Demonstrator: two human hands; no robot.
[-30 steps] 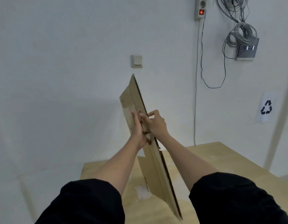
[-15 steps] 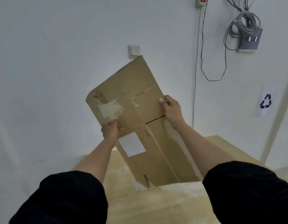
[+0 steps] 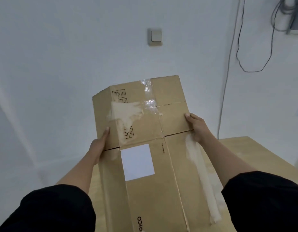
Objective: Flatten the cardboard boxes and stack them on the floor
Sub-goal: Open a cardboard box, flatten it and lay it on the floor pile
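Observation:
A flattened brown cardboard box [image 3: 176,181] fills the middle of the view, held up in front of me above a wooden table. It has a white label, torn paper patches and clear tape near its top flaps. My left hand [image 3: 98,144] grips its left edge, thumb on the front face. My right hand [image 3: 197,127] grips the right edge at the flap slit, thumb on the front. The fingers of both hands are hidden behind the cardboard.
A light wooden table [image 3: 255,158] stands under the box, against a white wall. A light switch [image 3: 155,36] is on the wall above the box. Black cables [image 3: 240,52] hang down the wall at the upper right.
The flattened box has turned from edge-on to face me, then dropped lower and squared up. My hands have moved apart from its middle to its left and right edges.

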